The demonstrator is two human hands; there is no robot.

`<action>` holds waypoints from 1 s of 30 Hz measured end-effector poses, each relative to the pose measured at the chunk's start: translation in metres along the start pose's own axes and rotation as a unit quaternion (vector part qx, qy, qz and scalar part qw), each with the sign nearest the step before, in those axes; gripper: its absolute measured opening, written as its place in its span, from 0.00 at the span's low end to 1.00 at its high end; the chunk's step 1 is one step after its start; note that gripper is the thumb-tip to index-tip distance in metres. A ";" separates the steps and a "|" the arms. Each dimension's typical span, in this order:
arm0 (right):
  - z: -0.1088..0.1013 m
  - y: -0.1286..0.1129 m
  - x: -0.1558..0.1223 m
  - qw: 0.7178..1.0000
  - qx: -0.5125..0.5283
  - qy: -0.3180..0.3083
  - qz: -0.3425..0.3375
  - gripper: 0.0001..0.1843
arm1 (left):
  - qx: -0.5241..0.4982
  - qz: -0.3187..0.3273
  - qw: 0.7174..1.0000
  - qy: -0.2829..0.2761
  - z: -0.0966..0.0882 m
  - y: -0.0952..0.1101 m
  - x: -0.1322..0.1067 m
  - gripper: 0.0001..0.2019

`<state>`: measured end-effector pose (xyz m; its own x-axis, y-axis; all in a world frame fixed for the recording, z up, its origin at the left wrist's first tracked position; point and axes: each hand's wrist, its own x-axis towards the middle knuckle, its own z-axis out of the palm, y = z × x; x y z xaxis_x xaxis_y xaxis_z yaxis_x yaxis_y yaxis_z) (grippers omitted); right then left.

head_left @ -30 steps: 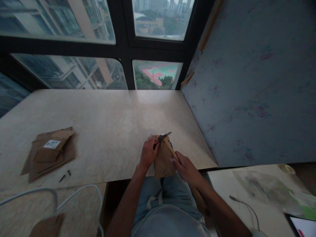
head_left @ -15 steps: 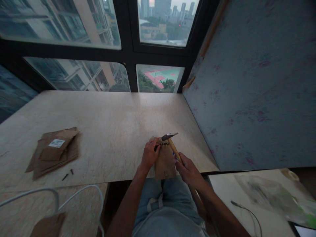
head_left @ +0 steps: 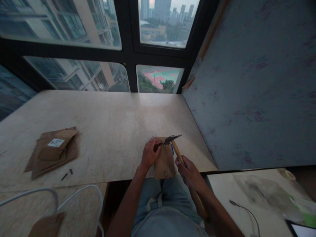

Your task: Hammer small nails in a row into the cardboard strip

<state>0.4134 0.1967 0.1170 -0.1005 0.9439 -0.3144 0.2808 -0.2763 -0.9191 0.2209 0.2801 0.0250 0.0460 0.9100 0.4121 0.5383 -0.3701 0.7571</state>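
Note:
A flat brown cardboard piece (head_left: 165, 164) lies at the table's front edge, its lower end over my lap. Along its upper part runs a row of small dark screws or nails (head_left: 166, 144). My left hand (head_left: 148, 154) is closed on the cardboard's upper left edge, thumb and fingers beside the row; any small thing between them is hidden. My right hand (head_left: 187, 169) is wrapped round the wooden handle of a hammer (head_left: 177, 150). The hammer's dark metal head is just above the right end of the row. Something blue shows at the cardboard's right edge.
A stack of brown paper packets (head_left: 53, 154) with a white label lies on the left, two dark screws (head_left: 64, 176) near it. White cable (head_left: 91, 186) loops at lower left. A patterned wall panel (head_left: 247, 98) bounds the right; a lower white surface (head_left: 222, 187) holds a thin cable.
The hammer head has shifted slightly to the right, uncovering more of the row of fasteners. My left hand has stayed in place on the cardboard.

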 end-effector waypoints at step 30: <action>0.014 -0.001 -0.019 0.997 0.036 -0.018 0.059 0.25 | 0.292 -0.377 0.802 0.360 -0.261 -0.130 -0.158 0.19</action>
<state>0.4018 0.1763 0.1211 -0.1063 0.8974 -0.4282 0.2243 -0.3979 -0.8896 -0.0758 0.1357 -0.0062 -0.8631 0.4112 0.2932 0.4954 0.5769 0.6494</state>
